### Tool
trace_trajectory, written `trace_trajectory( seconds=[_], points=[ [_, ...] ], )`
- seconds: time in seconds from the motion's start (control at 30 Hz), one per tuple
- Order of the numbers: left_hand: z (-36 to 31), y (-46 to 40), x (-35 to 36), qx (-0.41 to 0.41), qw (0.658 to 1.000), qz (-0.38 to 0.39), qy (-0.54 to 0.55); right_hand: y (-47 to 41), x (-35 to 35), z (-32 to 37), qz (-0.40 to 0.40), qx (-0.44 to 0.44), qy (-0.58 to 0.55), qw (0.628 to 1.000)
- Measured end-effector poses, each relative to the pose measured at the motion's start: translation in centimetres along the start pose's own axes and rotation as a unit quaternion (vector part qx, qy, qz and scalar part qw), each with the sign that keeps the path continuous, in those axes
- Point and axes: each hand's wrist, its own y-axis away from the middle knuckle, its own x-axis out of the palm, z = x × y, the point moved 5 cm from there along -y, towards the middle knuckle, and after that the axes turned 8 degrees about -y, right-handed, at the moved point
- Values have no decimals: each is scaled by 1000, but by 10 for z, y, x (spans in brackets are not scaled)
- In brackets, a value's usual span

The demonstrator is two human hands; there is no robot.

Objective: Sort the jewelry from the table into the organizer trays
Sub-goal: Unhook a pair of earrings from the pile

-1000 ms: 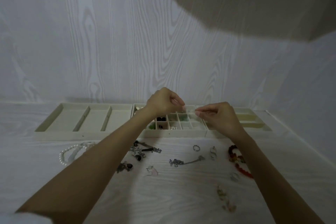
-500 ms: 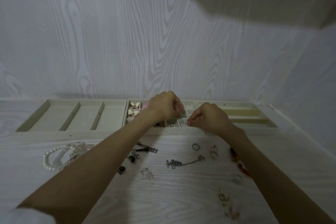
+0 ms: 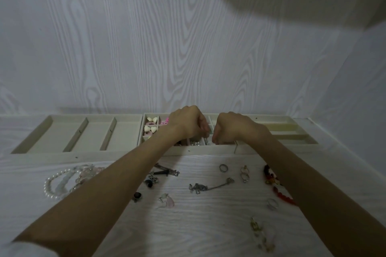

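Head view: both hands are bunched over the small-cell tray in the middle of the row at the counter's far edge, probably because tiny pieces need two-handed fiddling. Left hand and right hand each have a narrow, curled grip; can't tell what, if anything, is pinched. Lots is unsorted on the counter's near side: a ring, pearl bracelet toward the left edge, red beads toward the right.
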Motion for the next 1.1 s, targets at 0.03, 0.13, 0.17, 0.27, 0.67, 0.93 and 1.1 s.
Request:
trace_trajectory(
  seconds=[0.03,0.13,0.17,0.27,0.67,0.93,1.1],
  points=[
    [0,0,0,2,1000,-1,-1,1,-1,-1,7,-4,-5,1000],
    [-1,0,-2,7,1000,-5,2,10,-9,-5,3,-14,-35,999],
    [-2,0,-2,10,1000,-6,5,13,-12,-8,-5,-19,-42,999],
    [-8,-2,-2,24,1000,-4,-5,20,-17,-17,-13,-32,-51,998],
    [-2,1,-7,81,994,69,-30,36,-6,-22,-43,-131,-52,989],
    [-16,13,6,194,945,118,-235,42,9,-17,-74,-152,71,983],
    [-14,10,12,193,937,109,-271,44,10,-13,-59,-142,102,983]
  ],
)
